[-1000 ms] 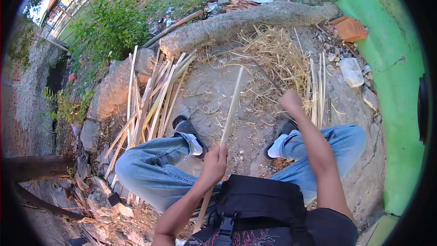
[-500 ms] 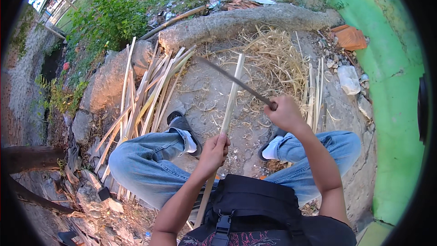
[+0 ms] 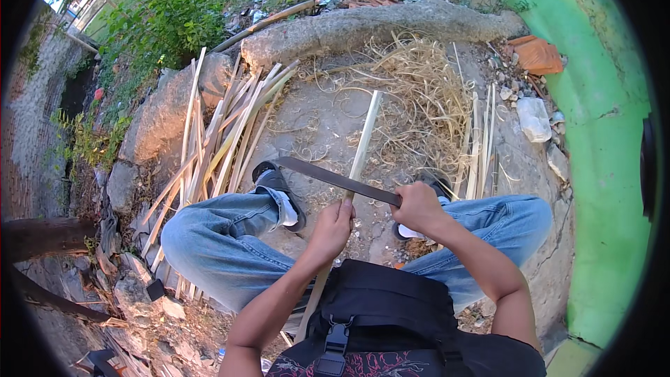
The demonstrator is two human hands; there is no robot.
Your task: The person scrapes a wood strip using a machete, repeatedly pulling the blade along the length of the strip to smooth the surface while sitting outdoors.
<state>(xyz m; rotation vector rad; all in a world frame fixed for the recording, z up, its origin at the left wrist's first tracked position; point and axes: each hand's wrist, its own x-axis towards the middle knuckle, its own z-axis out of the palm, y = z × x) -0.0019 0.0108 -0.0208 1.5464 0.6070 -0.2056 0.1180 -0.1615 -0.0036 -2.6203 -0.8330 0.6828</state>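
Note:
My left hand (image 3: 331, 232) is closed around a pale wooden strip, apparently split bamboo (image 3: 364, 145). The strip slants up and away between my knees, its lower end passing beside the black bag on my lap. In my right hand (image 3: 420, 207) is the handle of a long dark machete (image 3: 328, 175); the fist covers the grip. Its blade points left and crosses the strip just above my left hand, with the broad side showing. Whether the edge touches the strip I cannot tell.
Many split strips (image 3: 230, 126) lie piled at the left, and several more (image 3: 479, 146) at the right. Curly shavings (image 3: 426, 91) heap before a low concrete kerb (image 3: 384, 28). A green wall (image 3: 607, 167) bounds the right. My black bag (image 3: 391, 300) rests on my lap.
The machete has come down the strip toward my left hand, and its blade has turned to show its broad side. My right hand is lower and nearer; my left hand has barely moved.

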